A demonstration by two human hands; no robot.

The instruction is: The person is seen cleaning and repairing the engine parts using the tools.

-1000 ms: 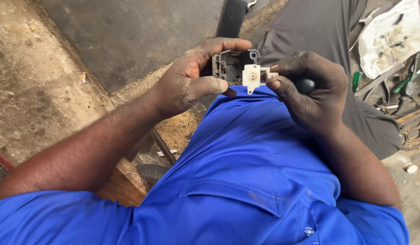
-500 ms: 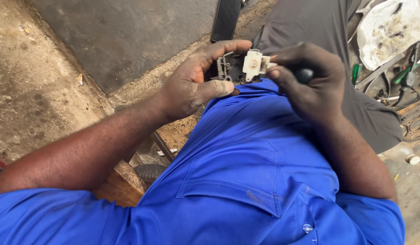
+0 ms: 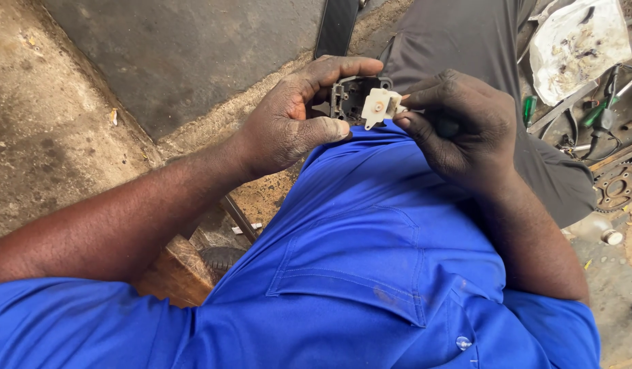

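Note:
My left hand [image 3: 295,123] grips a small dark grey switch housing [image 3: 349,99] between thumb and fingers, held above my lap. A small cream plastic piece [image 3: 378,106] with a round stud sits against the housing's right face. The fingertips of my right hand [image 3: 459,123] pinch that cream piece at its right edge. A dark object is partly enclosed in my right palm; what it is I cannot tell. Both hands hover over my blue shirt [image 3: 371,260].
Grey trousers [image 3: 480,41] cover my leg ahead. To the right lie a dirty white rag [image 3: 575,44], green-handled tools [image 3: 596,113] and a rusty sprocket [image 3: 618,186]. A concrete floor [image 3: 159,61] spreads to the left, with a wooden seat edge [image 3: 176,273] below.
Both hands with the housing and cream piece shifted slightly up in view, then settled; the cream piece has turned a little against the housing.

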